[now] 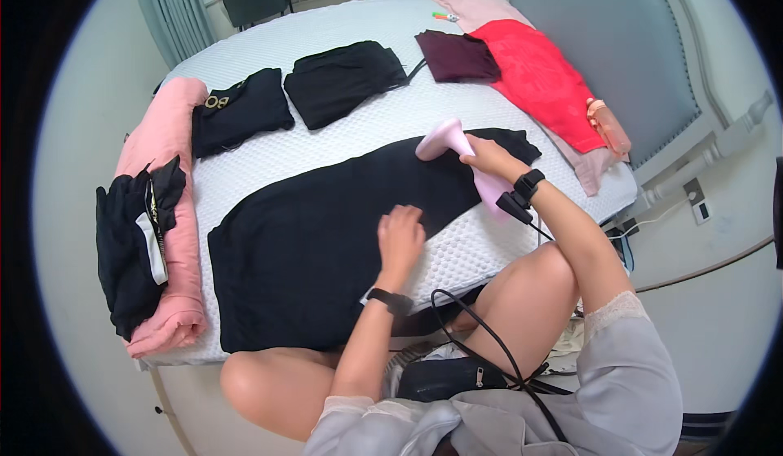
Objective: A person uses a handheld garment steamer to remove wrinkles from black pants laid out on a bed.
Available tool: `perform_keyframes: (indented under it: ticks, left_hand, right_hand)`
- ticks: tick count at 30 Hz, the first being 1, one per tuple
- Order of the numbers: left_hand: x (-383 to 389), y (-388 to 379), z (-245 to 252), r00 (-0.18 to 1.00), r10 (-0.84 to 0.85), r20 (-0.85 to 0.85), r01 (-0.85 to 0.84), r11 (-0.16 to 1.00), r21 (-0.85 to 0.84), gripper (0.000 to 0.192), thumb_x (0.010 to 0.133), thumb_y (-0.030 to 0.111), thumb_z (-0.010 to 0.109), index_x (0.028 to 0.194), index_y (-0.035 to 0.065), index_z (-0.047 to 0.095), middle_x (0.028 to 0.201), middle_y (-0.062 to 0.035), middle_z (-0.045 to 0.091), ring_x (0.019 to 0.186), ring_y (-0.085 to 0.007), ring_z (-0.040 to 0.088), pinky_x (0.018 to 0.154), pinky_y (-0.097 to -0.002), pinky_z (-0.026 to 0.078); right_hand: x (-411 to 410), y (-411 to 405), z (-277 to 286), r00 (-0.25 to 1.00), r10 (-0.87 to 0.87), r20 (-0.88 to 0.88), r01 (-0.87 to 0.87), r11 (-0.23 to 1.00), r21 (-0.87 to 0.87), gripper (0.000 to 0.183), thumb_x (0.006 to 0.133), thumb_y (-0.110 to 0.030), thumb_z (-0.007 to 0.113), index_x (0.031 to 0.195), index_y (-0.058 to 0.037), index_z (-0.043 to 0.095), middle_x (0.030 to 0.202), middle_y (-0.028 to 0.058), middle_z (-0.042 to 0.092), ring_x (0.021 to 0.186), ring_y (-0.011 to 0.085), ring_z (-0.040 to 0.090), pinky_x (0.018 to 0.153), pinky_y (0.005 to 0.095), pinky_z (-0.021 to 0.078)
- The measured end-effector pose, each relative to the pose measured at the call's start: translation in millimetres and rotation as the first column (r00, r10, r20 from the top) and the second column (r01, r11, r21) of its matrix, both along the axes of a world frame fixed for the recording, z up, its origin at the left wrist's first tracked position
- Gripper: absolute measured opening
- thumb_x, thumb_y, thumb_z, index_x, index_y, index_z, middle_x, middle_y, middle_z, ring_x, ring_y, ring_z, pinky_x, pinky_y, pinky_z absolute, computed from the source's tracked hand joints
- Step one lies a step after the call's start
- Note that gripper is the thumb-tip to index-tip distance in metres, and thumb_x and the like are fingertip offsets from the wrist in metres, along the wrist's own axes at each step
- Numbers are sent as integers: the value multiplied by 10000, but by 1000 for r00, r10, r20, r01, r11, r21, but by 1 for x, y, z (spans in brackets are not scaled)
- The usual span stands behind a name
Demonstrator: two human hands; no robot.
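Observation:
A long black garment lies flattened across the white quilted mattress before me. My right hand is closed around the handle of a pink handheld garment steamer, whose head is over the garment's right part. From the steamer a dark cord runs down beside my wrist. My left hand rests on the garment's near edge, fingers slightly bent, with nothing seen in its grip. Both wrists wear black bands.
Folded black clothes and a folded maroon garment lie farther back. A rolled pink quilt bearing black clothing is at left. Red cloth and a pink bottle lie by the headboard. Black cable loops over my lap.

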State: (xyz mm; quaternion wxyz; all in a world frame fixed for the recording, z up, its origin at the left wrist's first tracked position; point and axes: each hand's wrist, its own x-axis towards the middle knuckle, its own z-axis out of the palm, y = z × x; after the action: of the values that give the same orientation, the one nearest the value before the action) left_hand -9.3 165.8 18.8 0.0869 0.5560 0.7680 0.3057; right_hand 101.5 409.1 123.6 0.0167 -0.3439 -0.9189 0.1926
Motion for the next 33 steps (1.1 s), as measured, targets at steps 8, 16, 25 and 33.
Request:
perform_keyframes:
  ticks: [8,16,25,33]
  left_hand:
    - [15,-12,-34,906,281,-317,-339,929,-147,645,883,501,480,1446,239,307,1539,-112,145,1421,-356,49,1011,-712,14]
    - [17,-13,-35,892,295,-343,-352,929,-115,642,860,496,512,1424,229,358,1533,-107,177,1417,-353,93,1019,-707,29]
    - [14,-13,-37,902,260,-345,-325,934,-145,645,880,482,493,1440,212,321,1537,-126,145,1417,-370,63,999,-725,32]
    - [-4,-9,2,956,270,-111,-292,910,-294,544,861,376,537,1363,190,439,1486,-135,270,1407,-356,128,1003,-725,66]
  right_hand:
    - [28,2,-5,995,-27,95,28,1000,-13,512,841,-300,607,1255,-31,470,1033,245,631,964,384,615,828,438,473]
    - [1,23,-19,980,-201,13,201,980,3,402,847,-308,585,1135,-37,515,1057,202,637,1003,355,614,846,466,477]
    - [-16,39,-30,955,-296,-6,296,955,24,444,847,-329,587,1158,-28,489,1091,217,620,1032,371,598,852,478,471]
    - [38,27,-1,998,-21,-52,25,997,72,572,852,-321,591,1339,-91,402,1016,221,642,942,386,621,830,465,469]
